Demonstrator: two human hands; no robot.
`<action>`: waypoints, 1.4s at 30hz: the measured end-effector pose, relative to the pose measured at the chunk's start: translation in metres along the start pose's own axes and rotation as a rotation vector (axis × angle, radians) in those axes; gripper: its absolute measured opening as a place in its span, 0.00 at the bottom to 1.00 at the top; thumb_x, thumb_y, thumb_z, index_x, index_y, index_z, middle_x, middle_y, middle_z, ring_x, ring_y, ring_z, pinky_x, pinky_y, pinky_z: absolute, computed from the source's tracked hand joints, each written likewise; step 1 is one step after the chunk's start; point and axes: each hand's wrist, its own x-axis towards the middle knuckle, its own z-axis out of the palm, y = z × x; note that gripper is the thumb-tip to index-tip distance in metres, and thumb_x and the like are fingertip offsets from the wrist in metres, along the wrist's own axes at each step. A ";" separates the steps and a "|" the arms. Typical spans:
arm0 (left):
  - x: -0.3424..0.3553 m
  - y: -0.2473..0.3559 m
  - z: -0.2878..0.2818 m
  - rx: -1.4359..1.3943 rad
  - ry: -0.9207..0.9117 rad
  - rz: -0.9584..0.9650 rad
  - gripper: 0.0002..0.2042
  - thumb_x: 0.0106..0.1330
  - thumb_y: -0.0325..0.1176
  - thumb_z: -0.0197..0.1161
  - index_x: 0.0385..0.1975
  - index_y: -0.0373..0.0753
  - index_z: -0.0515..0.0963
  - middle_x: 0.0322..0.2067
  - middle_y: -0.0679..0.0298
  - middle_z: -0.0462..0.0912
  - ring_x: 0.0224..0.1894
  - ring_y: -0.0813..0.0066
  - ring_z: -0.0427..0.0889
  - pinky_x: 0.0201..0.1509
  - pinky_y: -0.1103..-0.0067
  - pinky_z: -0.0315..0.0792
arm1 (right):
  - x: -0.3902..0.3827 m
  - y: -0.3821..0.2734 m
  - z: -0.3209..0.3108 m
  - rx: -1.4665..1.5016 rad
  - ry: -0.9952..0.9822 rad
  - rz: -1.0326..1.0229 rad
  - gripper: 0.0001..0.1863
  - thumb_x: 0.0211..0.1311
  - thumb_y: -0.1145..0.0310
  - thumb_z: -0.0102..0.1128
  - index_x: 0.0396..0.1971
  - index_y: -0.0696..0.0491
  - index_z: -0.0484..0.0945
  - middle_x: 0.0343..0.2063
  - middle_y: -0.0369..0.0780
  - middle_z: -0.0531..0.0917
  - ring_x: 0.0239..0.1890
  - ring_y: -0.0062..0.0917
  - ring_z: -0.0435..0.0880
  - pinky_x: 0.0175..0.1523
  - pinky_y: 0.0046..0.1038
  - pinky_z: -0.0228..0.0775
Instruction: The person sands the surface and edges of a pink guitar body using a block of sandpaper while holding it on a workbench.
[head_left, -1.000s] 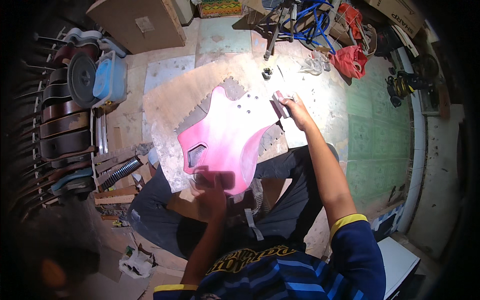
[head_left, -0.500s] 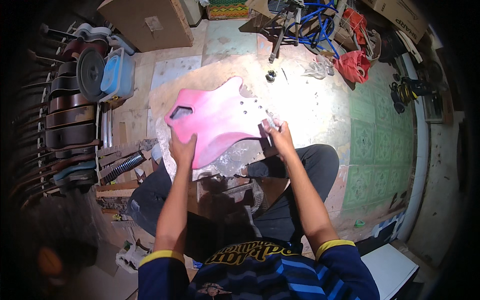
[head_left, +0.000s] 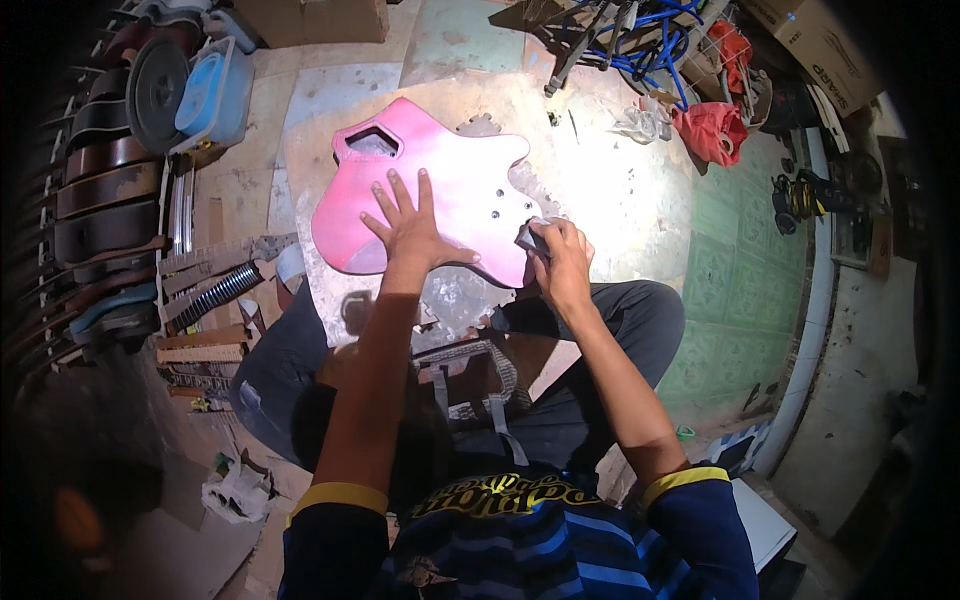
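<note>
A pink electric guitar body (head_left: pixel 450 160), paler toward its right end, lies flat in front of me. It has a dark cut-out at the far left and several small holes at the right. My left hand (head_left: pixel 412 240) rests spread and palm down on its near side, fingers apart. At the body's right end, my right hand (head_left: pixel 567 258) grips a small grey block (head_left: pixel 530 238) against the edge. My fingers hide part of that block.
The guitar body lies on a worn pale board (head_left: pixel 610 225) beyond my crossed legs. Several guitars (head_left: pixel 100 205) line the left side, beside a clear plastic tub (head_left: pixel 228 100). A red bag (head_left: pixel 708 132) and blue tubing (head_left: pixel 665 50) lie at the far right.
The guitar body has turned and shifted slightly. My left hand has gone from gripping its left edge to lying flat on top. My right hand has brought the block against the edge.
</note>
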 end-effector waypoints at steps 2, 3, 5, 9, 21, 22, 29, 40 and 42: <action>-0.006 -0.005 0.007 -0.038 0.053 0.050 0.85 0.21 0.69 0.86 0.83 0.48 0.35 0.79 0.32 0.27 0.80 0.24 0.22 0.70 0.24 0.29 | -0.025 0.001 0.022 -0.041 0.006 0.050 0.29 0.55 0.77 0.71 0.59 0.44 0.80 0.56 0.46 0.79 0.60 0.46 0.75 0.65 0.49 0.62; -0.006 -0.005 0.004 -0.040 0.055 0.046 0.85 0.20 0.68 0.86 0.83 0.48 0.36 0.79 0.32 0.27 0.79 0.23 0.22 0.70 0.24 0.29 | -0.055 -0.004 0.032 -0.066 -0.021 0.002 0.29 0.54 0.78 0.70 0.59 0.42 0.81 0.56 0.46 0.79 0.60 0.47 0.75 0.64 0.50 0.62; -0.007 -0.004 0.002 -0.045 0.046 0.035 0.85 0.20 0.67 0.87 0.83 0.48 0.36 0.80 0.32 0.27 0.79 0.23 0.22 0.70 0.24 0.29 | -0.071 -0.018 0.029 -0.017 -0.013 -0.050 0.27 0.55 0.76 0.70 0.57 0.43 0.82 0.55 0.46 0.78 0.60 0.47 0.75 0.62 0.49 0.62; -0.004 -0.005 -0.001 -0.050 0.052 0.046 0.85 0.21 0.65 0.88 0.83 0.49 0.36 0.80 0.33 0.26 0.79 0.22 0.22 0.70 0.24 0.30 | -0.012 -0.020 0.027 -0.019 -0.039 -0.029 0.24 0.57 0.75 0.71 0.56 0.47 0.82 0.54 0.46 0.78 0.59 0.47 0.74 0.59 0.48 0.64; -0.005 -0.004 -0.011 0.033 -0.043 0.042 0.83 0.23 0.55 0.92 0.83 0.50 0.36 0.79 0.32 0.28 0.79 0.19 0.26 0.68 0.21 0.37 | 0.009 -0.038 0.043 0.048 -0.053 -0.269 0.27 0.54 0.76 0.75 0.56 0.48 0.80 0.54 0.49 0.79 0.56 0.50 0.77 0.60 0.43 0.70; -0.003 -0.006 -0.012 0.062 -0.060 0.074 0.83 0.24 0.55 0.92 0.83 0.50 0.36 0.79 0.32 0.28 0.79 0.19 0.27 0.68 0.21 0.37 | 0.009 -0.034 0.041 0.044 -0.065 -0.277 0.27 0.53 0.77 0.75 0.55 0.48 0.80 0.54 0.49 0.79 0.56 0.50 0.77 0.60 0.43 0.70; -0.001 -0.011 -0.011 0.165 -0.082 0.142 0.80 0.29 0.50 0.92 0.83 0.51 0.36 0.80 0.33 0.28 0.79 0.20 0.28 0.69 0.22 0.38 | -0.008 -0.017 0.037 0.032 -0.096 -0.264 0.23 0.57 0.75 0.71 0.54 0.45 0.82 0.55 0.47 0.79 0.58 0.50 0.77 0.61 0.48 0.70; -0.001 -0.005 -0.007 0.183 -0.031 0.143 0.78 0.29 0.48 0.92 0.83 0.52 0.39 0.80 0.35 0.31 0.79 0.20 0.32 0.69 0.22 0.41 | 0.008 -0.027 0.043 0.033 -0.074 -0.266 0.26 0.56 0.75 0.72 0.56 0.43 0.81 0.54 0.47 0.80 0.56 0.49 0.78 0.60 0.48 0.69; -0.002 -0.009 -0.008 0.179 -0.033 0.144 0.78 0.30 0.47 0.92 0.83 0.52 0.39 0.80 0.35 0.32 0.79 0.20 0.32 0.69 0.22 0.41 | 0.022 -0.046 0.045 0.013 -0.072 -0.275 0.26 0.56 0.75 0.72 0.56 0.42 0.81 0.54 0.47 0.80 0.55 0.49 0.78 0.60 0.48 0.69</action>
